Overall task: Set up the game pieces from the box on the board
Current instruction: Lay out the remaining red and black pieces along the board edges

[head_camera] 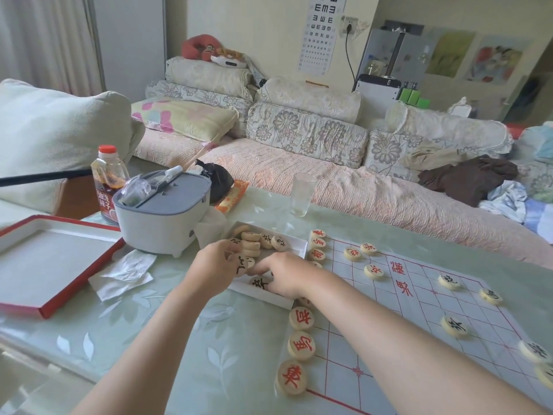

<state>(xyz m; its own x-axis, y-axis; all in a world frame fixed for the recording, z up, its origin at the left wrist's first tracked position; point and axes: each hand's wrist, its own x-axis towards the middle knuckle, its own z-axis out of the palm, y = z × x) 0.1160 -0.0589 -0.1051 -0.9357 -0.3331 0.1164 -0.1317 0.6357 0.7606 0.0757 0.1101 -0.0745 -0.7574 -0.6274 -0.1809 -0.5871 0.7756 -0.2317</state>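
A white box (299,245) with several round wooden game pieces (253,244) lies on the table left of the paper board (419,298). My left hand (214,265) reaches into the box and holds a black-lettered piece (240,262) in its fingers. Beside it, my right hand (284,277) is also in the box, its fingers curled down onto the pieces there; a black-lettered piece (259,284) lies just under it. Red-lettered pieces (301,345) line the board's left edge. Black-lettered pieces (454,326) stand on its right side.
The red-rimmed box lid (45,265) lies at the left. A grey and white container (163,211), a sauce bottle (107,178), crumpled tissues (125,274) and a drinking glass (302,194) stand behind the box. A sofa with cushions runs along the far side.
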